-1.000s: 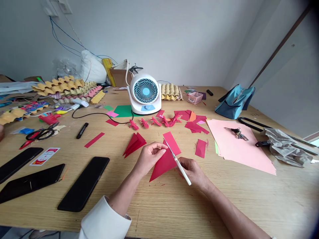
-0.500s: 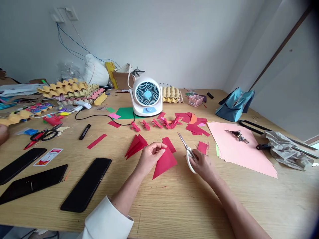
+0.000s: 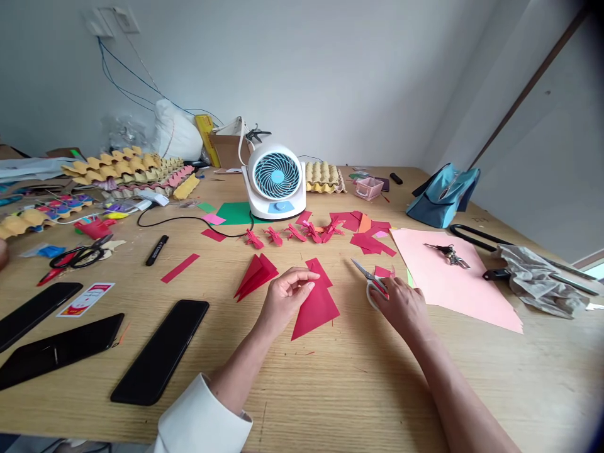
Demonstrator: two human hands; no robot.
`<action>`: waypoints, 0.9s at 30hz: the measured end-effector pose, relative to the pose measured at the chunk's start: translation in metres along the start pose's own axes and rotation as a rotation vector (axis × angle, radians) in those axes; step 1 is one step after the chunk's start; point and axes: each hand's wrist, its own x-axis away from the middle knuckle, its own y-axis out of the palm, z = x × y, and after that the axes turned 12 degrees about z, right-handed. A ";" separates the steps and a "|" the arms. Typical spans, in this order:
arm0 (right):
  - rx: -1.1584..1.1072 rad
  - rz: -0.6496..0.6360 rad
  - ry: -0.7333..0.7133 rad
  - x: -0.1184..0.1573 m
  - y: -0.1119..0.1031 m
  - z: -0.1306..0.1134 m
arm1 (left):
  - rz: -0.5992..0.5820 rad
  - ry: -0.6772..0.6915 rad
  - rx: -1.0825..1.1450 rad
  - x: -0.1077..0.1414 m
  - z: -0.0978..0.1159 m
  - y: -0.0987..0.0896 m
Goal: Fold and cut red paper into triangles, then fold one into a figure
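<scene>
Between thumb and fingertips, my left hand [image 3: 289,294] pinches the top of a red paper triangle [image 3: 316,313]. A smaller red paper piece [image 3: 319,272] lies just behind it. My right hand [image 3: 402,306] is closed around the white-handled scissors [image 3: 364,272], low over the table, blades pointing away and to the left. Part of the handle is hidden by the fingers, and a red scrap [image 3: 383,272] shows beside them. Left of my left hand rests a folded red paper [image 3: 255,275]. Several small red paper figures [image 3: 297,233] form a row farther back.
A white fan [image 3: 276,182] stands behind the figures. Pink sheets [image 3: 453,283] with keys [image 3: 448,253] lie at right, near a blue bag [image 3: 441,198]. Phones [image 3: 160,351], a marker [image 3: 157,250] and black-handled scissors [image 3: 82,253] lie at left. Another person's hand [image 3: 2,253] shows at the left edge.
My right hand has moved right with the scissors and turned palm down, toward the red scrap. The left hand still pinches the red paper triangle. The view has shifted slightly.
</scene>
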 end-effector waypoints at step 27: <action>-1.274 -0.490 0.128 0.037 -0.017 -0.069 | 0.126 -0.308 0.221 0.016 -0.002 0.024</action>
